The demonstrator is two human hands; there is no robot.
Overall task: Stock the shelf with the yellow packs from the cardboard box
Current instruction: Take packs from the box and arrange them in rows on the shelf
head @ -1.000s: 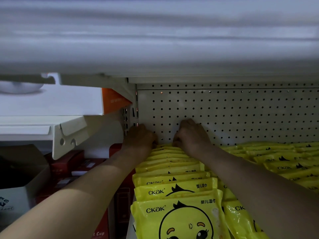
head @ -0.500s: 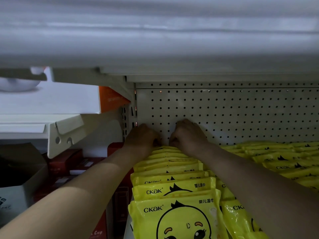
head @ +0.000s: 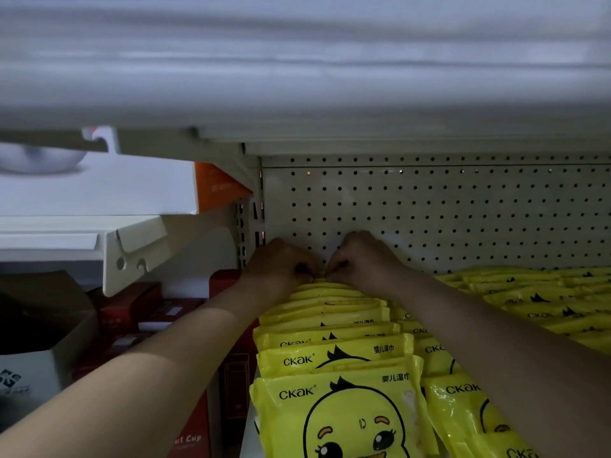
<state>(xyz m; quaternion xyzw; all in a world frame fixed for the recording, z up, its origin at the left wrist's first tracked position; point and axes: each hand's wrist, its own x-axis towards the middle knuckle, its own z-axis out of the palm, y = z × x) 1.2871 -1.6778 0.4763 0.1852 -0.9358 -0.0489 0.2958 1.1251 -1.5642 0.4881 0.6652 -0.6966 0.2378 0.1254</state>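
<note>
Head view: left hand point(head: 281, 269) and right hand point(head: 363, 259) mid-frame, fingers curled, both pinching the top edge of the rear yellow pack point(head: 330, 288), just beside the pegboard point(head: 429, 209). Row of yellow packs point(head: 334, 358) runs down to bottom centre.

Both bare forearms reach from the near corners toward the far middle, drawing close together. The left hand point(head: 281, 267) and right hand point(head: 362, 256) sit knuckles up, almost touching, with fingers curled downward. In the dim light their fingertips seem to pinch the top edge of the rearmost yellow pack point(head: 330, 287).
</note>
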